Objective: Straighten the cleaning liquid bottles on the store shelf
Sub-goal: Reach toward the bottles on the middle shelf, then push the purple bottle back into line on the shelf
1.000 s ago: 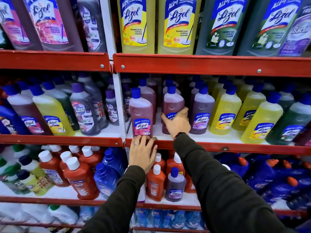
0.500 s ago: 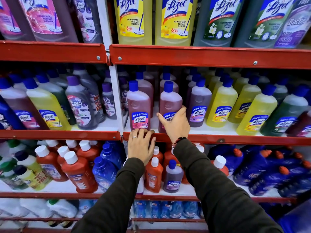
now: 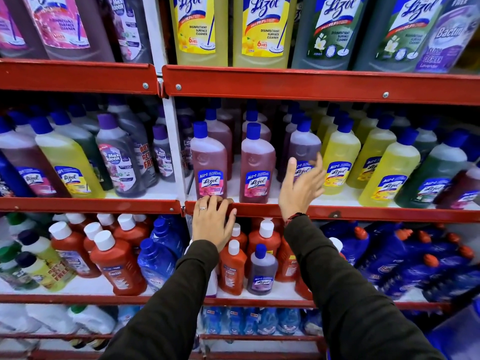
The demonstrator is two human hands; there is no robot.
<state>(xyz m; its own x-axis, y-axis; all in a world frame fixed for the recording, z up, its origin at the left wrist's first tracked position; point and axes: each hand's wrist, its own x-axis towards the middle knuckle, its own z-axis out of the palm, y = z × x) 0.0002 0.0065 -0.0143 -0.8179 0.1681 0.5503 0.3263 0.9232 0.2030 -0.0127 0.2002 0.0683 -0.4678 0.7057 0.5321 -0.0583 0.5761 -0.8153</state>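
— While my left hand (image 3: 213, 222) rests flat on the red front lip of the middle shelf (image 3: 363, 211), fingers curled over the edge and holding no bottle, how does the row look to you?

— The two pink bottles at the front edge, the left one (image 3: 209, 162) and the one beside it (image 3: 257, 165), stand upright with labels facing out. I'd judge those done. And your right hand?

— My right hand (image 3: 301, 188) is spread wide open, nothing in its grip, raised in front of the purple bottle (image 3: 304, 149) next along the front edge. It's blurred, so I can't tell whether my fingertips touch the bottle or hang just short of it.

— What's left?

— That purple one, probably, then the yellow bottles (image 3: 337, 162) further toward the shelf's right end, which look tilted, though the wide lens may be bending them.

— And the rows behind?

— Mostly hidden in shadow; only caps show. My hand covers the purple bottle's label, and the shelf's far right end is cut off.
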